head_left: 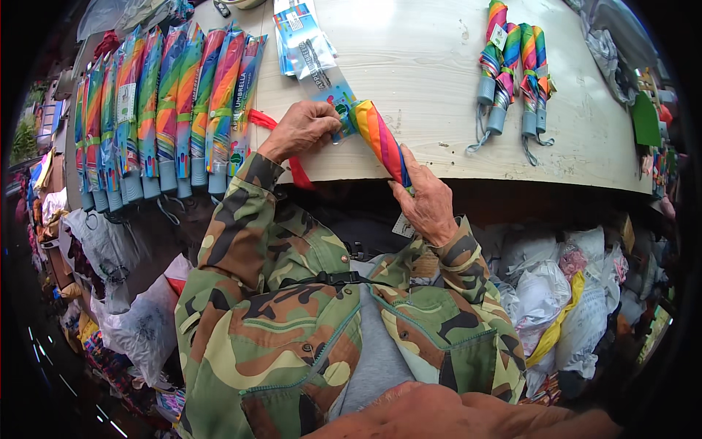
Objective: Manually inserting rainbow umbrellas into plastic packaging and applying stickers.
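Note:
My right hand (426,203) grips the lower end of a folded rainbow-striped umbrella (380,139) that slants up toward the table's middle. My left hand (303,128) pinches the open end of a clear plastic sleeve (333,99) at the umbrella's top tip. The sleeve lies flat on the pale wooden table (424,66). A red strap (296,170) runs under my left wrist. Both arms wear camouflage sleeves.
Several sleeved rainbow umbrellas (168,102) lie in a row at the left. Three unsleeved ones (512,66) lie at the right. A stack of clear sleeves (300,33) sits at the table's far side. White and grey plastic bags (548,293) pile below the table's edge.

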A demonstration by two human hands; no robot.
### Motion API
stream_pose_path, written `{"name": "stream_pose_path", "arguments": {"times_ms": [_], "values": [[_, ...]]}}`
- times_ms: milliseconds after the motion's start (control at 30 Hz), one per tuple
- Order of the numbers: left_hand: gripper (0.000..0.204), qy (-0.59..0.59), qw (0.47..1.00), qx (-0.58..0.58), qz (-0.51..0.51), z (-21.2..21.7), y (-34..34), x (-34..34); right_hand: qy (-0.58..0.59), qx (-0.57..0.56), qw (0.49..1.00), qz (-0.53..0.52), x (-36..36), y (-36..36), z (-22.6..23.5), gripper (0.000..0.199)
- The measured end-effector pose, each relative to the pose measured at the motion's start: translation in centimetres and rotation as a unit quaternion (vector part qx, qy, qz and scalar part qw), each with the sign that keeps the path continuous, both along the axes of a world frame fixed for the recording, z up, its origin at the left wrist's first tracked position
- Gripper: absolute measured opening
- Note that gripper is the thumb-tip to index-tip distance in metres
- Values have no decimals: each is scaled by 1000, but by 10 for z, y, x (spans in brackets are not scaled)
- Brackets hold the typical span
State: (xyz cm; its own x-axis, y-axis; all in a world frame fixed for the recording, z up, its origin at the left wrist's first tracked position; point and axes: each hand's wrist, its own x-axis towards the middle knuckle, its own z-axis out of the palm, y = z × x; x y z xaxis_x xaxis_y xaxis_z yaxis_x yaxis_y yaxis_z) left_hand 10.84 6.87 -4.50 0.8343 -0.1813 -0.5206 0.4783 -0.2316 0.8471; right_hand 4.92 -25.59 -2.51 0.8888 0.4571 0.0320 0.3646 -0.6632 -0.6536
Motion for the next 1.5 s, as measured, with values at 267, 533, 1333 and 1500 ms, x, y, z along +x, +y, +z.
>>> {"name": "stream_pose_path", "arguments": {"times_ms": [267, 533, 1333, 1500], "values": [[21, -69, 997, -18, -5, -6, 2, 2, -136, -96, 982, 84, -3, -6, 11, 76], [23, -19, 1000, -22, 11, 5, -1, 4, -303, -234, 914, 134, 15, -20, 3, 74], [47, -74, 970, 37, 229, 20, -30, -17, -320, -175, 930, 55, -12, 7, -10, 73], [67, -46, 932, -286, 220, 24, -36, -17, -248, -102, 963, 34, -26, 13, -2, 77]]}}
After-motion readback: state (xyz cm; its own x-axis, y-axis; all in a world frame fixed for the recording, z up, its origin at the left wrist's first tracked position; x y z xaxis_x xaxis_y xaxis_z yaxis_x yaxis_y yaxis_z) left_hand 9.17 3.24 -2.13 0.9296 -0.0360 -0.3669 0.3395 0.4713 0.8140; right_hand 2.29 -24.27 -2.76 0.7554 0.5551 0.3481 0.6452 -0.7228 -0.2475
